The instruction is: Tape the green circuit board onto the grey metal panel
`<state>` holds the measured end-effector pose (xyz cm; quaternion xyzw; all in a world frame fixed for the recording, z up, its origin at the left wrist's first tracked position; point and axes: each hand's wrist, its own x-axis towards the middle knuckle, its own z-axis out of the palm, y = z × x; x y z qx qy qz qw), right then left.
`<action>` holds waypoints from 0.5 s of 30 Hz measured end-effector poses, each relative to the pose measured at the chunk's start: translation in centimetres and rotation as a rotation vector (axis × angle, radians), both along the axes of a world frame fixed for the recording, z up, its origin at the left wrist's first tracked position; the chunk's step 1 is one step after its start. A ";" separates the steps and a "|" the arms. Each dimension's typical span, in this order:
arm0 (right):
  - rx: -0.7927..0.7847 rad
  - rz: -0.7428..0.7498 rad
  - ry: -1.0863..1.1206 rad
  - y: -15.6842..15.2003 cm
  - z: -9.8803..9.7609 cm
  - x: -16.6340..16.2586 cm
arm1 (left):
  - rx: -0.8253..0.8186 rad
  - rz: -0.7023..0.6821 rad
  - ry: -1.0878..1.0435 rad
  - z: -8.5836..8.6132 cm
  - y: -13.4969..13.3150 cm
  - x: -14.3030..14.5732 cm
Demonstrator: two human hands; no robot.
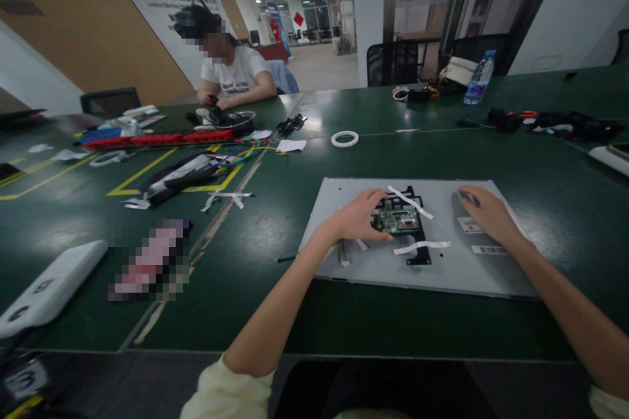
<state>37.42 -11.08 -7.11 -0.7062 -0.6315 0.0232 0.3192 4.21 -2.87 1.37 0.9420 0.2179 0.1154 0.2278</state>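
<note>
A flat grey panel lies on the table in front of me. On it rests a black bracket, with a green circuit board over its middle. My left hand spans the left end of the board, thumb at its near edge and fingers at its far edge. White tape strips cross the bracket above and below the board. Over the panel's right side, my right hand has its fingers curled together; whatever small thing may be between them is unclear. Labels show beside that hand.
A tape roll lies beyond the panel. Leftward are a blurred phone-like object, a white power bank, a red strip and cables. A water bottle stands far right. Another person sits across the table.
</note>
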 end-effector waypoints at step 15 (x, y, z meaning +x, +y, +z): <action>-0.174 0.012 -0.444 0.5 -0.3 -3.1 | 0.034 -0.029 0.026 0.2 0.5 1.1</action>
